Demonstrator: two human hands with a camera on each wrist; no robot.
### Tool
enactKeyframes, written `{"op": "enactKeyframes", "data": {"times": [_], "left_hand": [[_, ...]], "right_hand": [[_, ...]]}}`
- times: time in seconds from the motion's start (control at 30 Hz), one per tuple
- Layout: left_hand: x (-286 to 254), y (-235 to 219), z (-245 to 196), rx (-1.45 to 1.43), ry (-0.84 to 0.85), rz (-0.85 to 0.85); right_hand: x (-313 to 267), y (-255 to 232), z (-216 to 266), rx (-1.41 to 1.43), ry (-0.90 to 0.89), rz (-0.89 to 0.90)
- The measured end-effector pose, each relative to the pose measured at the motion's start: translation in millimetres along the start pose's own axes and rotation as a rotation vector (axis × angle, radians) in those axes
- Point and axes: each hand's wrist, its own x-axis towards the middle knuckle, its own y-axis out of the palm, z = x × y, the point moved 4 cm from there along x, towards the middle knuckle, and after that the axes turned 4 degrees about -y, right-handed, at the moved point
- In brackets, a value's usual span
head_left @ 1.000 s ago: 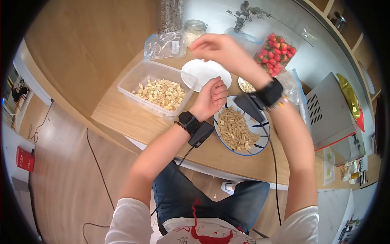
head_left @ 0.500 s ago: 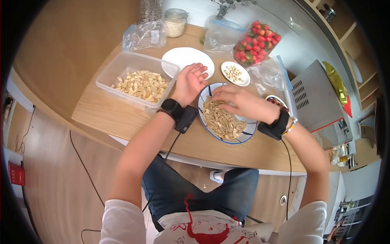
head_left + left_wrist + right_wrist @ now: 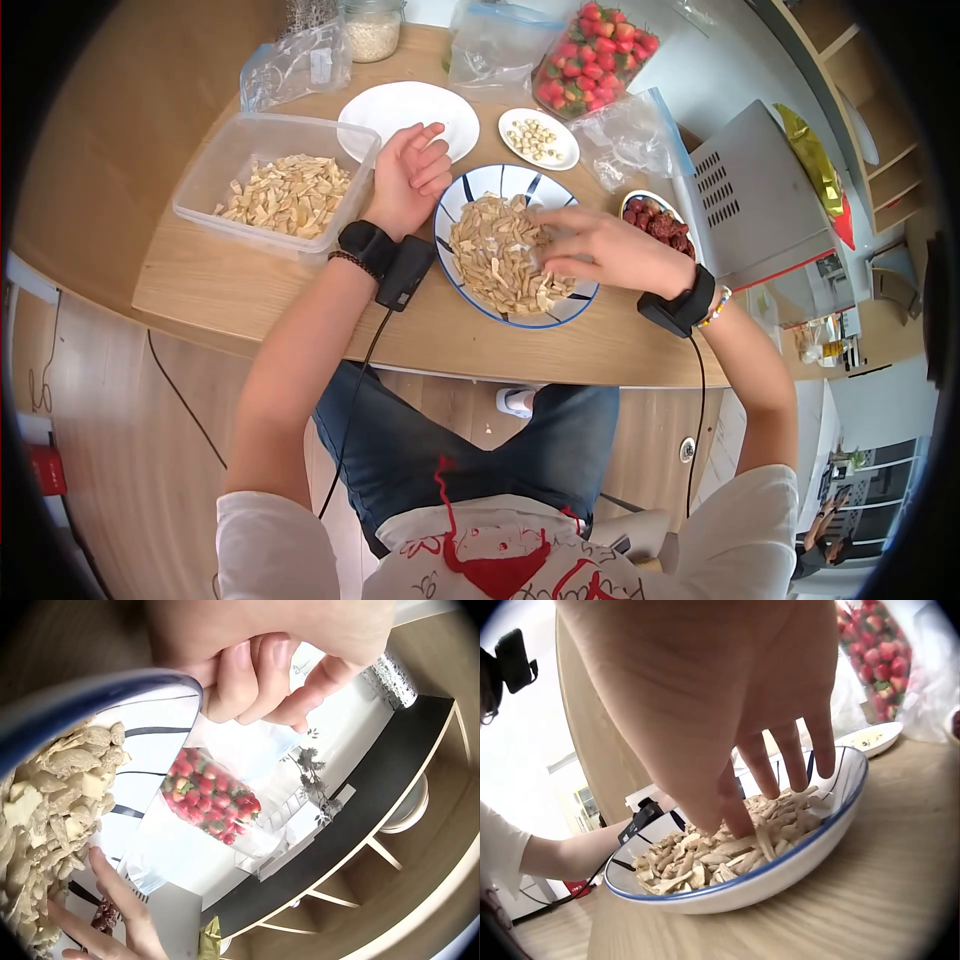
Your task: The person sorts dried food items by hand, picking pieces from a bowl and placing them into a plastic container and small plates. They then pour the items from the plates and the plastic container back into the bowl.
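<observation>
A white bowl [image 3: 462,282] with blue stripes and a blue rim holds many beige, elongated dried pieces [image 3: 505,285], a few paler chips among them. Over its right side, my right hand [image 3: 615,250] reaches down with fingers spread; in the right wrist view the thumb and fingertips dip among the pieces. My left hand [image 3: 408,180], palm up with fingers loosely curled, hovers by the bowl's left rim and holds nothing. Beside that hand stands a clear plastic tub [image 3: 205,190] with pale yellow dried slices [image 3: 290,195].
Behind the left hand lies a white plate [image 3: 400,105]. A small dish [image 3: 562,150] carries pale round bits, and another bowl has dark red dried fruit [image 3: 655,222]. Strawberries [image 3: 595,60] in a clear container, plastic bags [image 3: 300,65] and a glass jar [image 3: 372,32] stand farther back.
My right hand has come down from above the white plate into the striped bowl, and its fingers have shifted among the pieces. The left hand stays beside the bowl while the head view shifts.
</observation>
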Motion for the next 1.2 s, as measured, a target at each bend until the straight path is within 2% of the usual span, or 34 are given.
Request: {"op": "enactKeyframes", "data": {"times": [0.1,0.2,0.3,0.4,0.6,0.7,0.8,0.9,1.0,1.1,1.2], "left_hand": [[-1.4,2.0,-0.4,-0.003,0.005,-0.047],[-1.6,2.3,0.9,-0.003,0.004,-0.058],[-2.4,2.3,0.5,-0.008,-0.005,-0.054],[-1.6,4.1,0.3,-0.007,0.000,-0.060],[-0.8,2.6,0.7,-0.009,-0.015,-0.038],[-1.4,4.4,0.7,0.001,-0.016,-0.031],[-0.9,5.4,1.3,-0.001,-0.013,-0.023],[-1.5,5.6,1.3,-0.012,-0.016,-0.022],[-1.0,6.7,1.1,-0.016,-0.021,-0.008],[-0.7,5.9,1.3,-0.015,-0.020,-0.003],[-0.7,5.7,1.0,-0.008,-0.017,-0.004]], "right_hand": [[13.3,-1.8,-2.7,0.187,0.137,-0.087],[34.1,9.7,-3.4,0.098,0.009,-0.201],[46.7,20.4,-3.4,-0.102,-0.005,-0.210],[52.1,20.2,-9.5,0.001,0.085,-0.161],[44.2,19.3,-15.4,0.037,0.097,-0.133],[36.8,19.6,-24.8,0.378,0.253,-0.145],[30.2,16.4,-31.4,0.666,0.322,-0.166],[26.0,11.9,-34.5,0.902,0.508,-0.107],[23.1,7.9,-37.6,0.827,0.590,-0.117],[25.0,10.5,-43.4,0.736,0.481,-0.155],[29.7,3.2,-36.4,0.398,0.407,-0.092]]}}
